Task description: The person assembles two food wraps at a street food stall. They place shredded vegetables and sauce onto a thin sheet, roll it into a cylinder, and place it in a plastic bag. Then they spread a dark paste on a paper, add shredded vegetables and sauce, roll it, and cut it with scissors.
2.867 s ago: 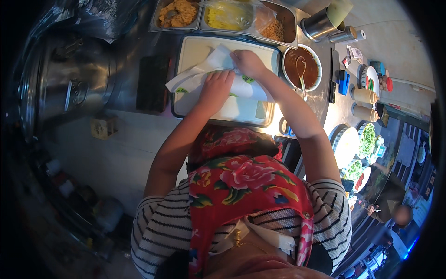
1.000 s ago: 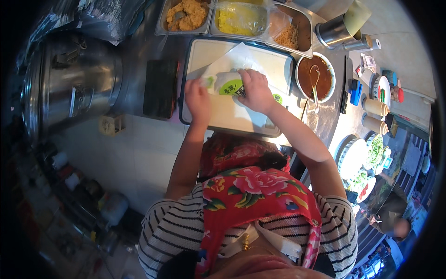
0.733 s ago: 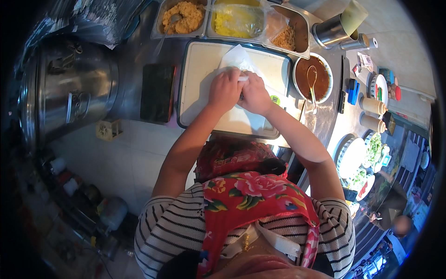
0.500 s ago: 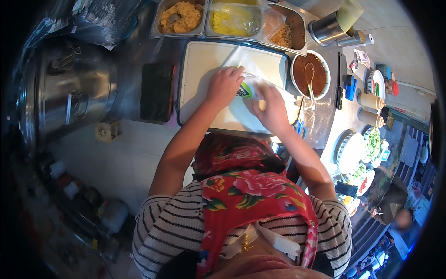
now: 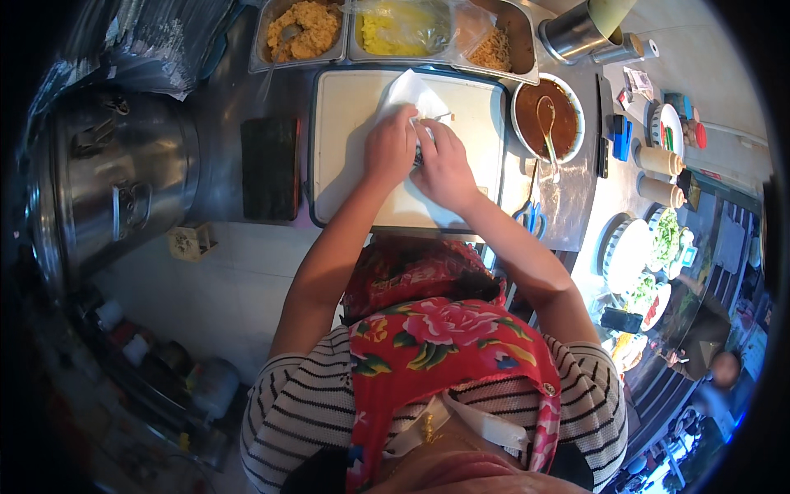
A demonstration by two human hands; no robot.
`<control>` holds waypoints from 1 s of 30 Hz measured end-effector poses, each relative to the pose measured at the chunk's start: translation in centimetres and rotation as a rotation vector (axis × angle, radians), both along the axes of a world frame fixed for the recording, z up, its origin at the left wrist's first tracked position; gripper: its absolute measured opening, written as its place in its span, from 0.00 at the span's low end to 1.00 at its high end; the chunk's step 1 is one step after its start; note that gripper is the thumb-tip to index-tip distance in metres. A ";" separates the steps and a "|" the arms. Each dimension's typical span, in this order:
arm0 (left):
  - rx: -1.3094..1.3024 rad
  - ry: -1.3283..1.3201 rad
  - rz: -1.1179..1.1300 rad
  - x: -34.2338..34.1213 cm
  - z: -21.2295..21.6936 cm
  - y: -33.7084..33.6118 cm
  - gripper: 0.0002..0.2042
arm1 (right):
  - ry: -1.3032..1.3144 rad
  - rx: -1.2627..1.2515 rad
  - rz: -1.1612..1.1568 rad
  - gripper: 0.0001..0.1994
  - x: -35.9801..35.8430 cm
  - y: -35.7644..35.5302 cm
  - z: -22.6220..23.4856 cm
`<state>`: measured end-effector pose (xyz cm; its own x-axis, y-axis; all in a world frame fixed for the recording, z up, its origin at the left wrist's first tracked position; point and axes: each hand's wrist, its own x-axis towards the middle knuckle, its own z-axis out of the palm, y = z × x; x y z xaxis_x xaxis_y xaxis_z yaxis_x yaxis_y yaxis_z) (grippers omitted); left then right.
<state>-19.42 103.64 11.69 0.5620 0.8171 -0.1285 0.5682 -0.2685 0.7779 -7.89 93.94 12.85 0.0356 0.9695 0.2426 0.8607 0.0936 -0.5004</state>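
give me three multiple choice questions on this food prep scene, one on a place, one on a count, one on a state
1. Where is the bowl of brown sauce?
A. right of the white cutting board
B. left of it
C. on it

2. How many metal trays of filling lie beyond the board?
A. one
B. three
C. five

3. How are the hands placed?
A. apart at the board's ends
B. close together on the white wrap
C. off the board

Answers:
1 A, the bowl sits past the board's right edge.
2 B, three trays side by side.
3 B, left hand and right hand press side by side on the wrap.
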 end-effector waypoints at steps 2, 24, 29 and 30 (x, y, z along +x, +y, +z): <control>0.097 -0.152 0.035 0.1 0.2 0.0 0.17 | -0.014 -0.094 0.019 0.35 1.0 0.8 0.7; -0.008 0.354 -0.468 1.6 3.9 8.6 0.50 | -0.323 -0.456 0.227 0.33 4.8 9.6 2.0; 0.479 0.004 -0.077 -0.7 2.9 2.3 0.27 | -0.207 -0.466 0.109 0.36 4.0 8.5 1.6; 0.223 -0.106 0.113 -2.1 2.2 -0.8 0.24 | -0.173 -0.416 0.046 0.37 3.8 8.4 1.8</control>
